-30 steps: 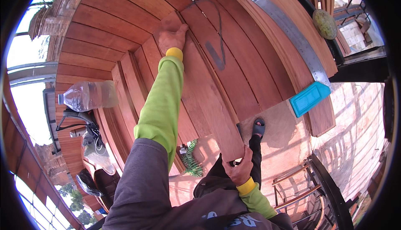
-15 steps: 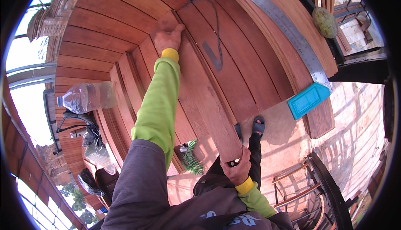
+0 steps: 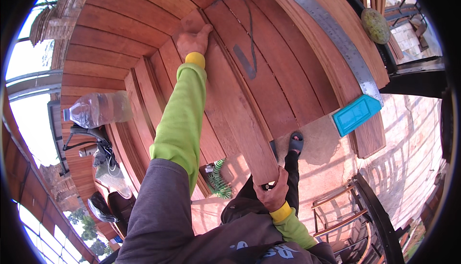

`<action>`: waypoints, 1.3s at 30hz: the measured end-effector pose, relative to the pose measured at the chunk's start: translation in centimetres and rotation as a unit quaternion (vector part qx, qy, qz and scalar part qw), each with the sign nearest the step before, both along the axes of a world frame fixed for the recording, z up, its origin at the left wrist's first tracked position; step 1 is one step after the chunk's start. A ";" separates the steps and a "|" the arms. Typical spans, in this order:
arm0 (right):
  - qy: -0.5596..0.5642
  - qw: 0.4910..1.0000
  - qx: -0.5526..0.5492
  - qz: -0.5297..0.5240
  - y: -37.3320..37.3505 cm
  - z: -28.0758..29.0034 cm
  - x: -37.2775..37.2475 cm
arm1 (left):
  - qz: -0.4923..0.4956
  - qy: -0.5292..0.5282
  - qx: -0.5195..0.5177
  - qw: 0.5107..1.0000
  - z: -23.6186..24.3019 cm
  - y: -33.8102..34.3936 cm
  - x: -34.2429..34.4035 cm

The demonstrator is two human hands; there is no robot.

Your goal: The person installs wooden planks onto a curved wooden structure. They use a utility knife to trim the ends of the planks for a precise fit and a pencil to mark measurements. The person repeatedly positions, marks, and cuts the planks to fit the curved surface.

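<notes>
A long reddish-brown wooden plank (image 3: pixel 235 115) lies lengthwise across the wooden boards, its near end jutting out past them toward my body. My left hand (image 3: pixel 193 41) is on its far part, the thumb along the right edge and the other fingers curled down, partly hidden. At the near end, my right hand (image 3: pixel 272 190) grips the plank, fingers wrapped around the end. Just right of the plank, a thin dark grey strip (image 3: pixel 245 62) and a dark cord (image 3: pixel 251 33) rest on the boards.
A metal try square with a turquoise handle (image 3: pixel 357 115) lies on planks at the right, near a greenish oval fruit-like object (image 3: pixel 375 26). A plastic bottle (image 3: pixel 98 109) stands at the left. Below the boards are a green coiled hose (image 3: pixel 218 181) and a wood-and-metal rack (image 3: pixel 338 216).
Both hands stay on the plank in nearly the same places. The view has shifted very slightly; nothing was let go or picked up.
</notes>
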State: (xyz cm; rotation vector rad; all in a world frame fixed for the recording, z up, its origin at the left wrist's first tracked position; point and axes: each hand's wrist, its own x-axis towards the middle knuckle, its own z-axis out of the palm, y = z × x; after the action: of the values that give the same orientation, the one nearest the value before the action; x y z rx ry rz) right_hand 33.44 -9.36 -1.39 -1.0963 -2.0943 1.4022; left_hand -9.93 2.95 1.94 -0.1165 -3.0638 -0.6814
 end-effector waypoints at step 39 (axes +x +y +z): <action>0.024 0.998 -0.052 -0.020 -0.3 0.1 -0.2 | -0.206 0.058 0.075 0.974 -3.0 -5.4 11.7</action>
State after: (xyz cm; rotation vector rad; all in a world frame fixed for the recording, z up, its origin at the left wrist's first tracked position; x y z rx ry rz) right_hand 33.28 -9.65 -1.29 -1.1257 -1.9743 1.5187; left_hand 1.76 -2.45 -1.09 -0.7776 -2.8819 -0.8790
